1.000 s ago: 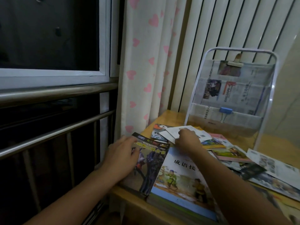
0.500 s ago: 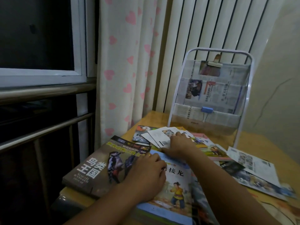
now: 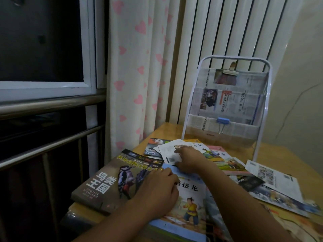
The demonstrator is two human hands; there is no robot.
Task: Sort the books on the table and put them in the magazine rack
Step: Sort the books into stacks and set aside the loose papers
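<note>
Several books lie spread over the wooden table [image 3: 279, 154]. My left hand [image 3: 157, 191] rests on the blue picture book [image 3: 190, 210] at the near edge, fingers bent over its upper left part. Beside it to the left lies the brown bird book [image 3: 103, 182]. My right hand [image 3: 190, 159] lies across the blue book's far edge, its fingers touching a white booklet [image 3: 167, 151]. The white-framed magazine rack [image 3: 227, 105] stands at the back of the table, with newspaper in its pockets.
A pink-edged picture book [image 3: 229, 163] and printed leaflets [image 3: 274, 179] lie to the right of my hands. A heart-print curtain [image 3: 139, 75] hangs on the left behind the table, next to a window with steel rails [image 3: 52, 103]. A wall closes the right side.
My left hand slid right, off the bird book and onto the blue picture book. My right hand stayed on the white booklet. The view swung left, uncovering the whole bird book.
</note>
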